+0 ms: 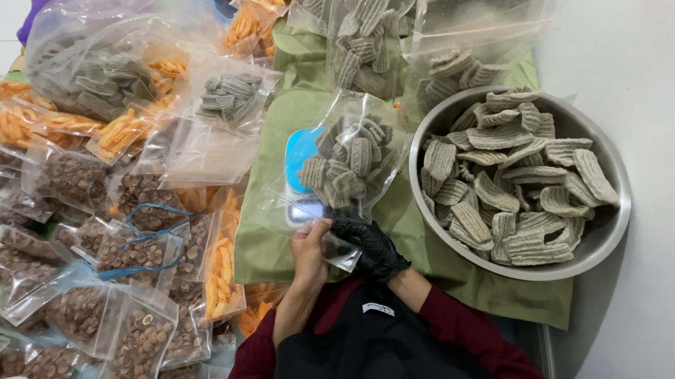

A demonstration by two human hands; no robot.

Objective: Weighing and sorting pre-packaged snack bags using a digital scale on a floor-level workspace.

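A clear plastic bag [351,163] partly filled with grey ridged snack pieces rests on a small blue and white scale [302,157] on the green cloth. My left hand [309,252], bare, pinches the bag's open end at its near edge. My right hand [369,245], in a black glove, grips the same open end from the right. To the right stands a round steel bowl [612,224] heaped with the same grey ridged pieces.
Filled bags of grey pieces [364,33] lie at the top on the green cloth [270,240]. On the left are many bags of orange sticks [21,124] and brown round snacks [139,251]. A white wall [662,78] runs along the right.
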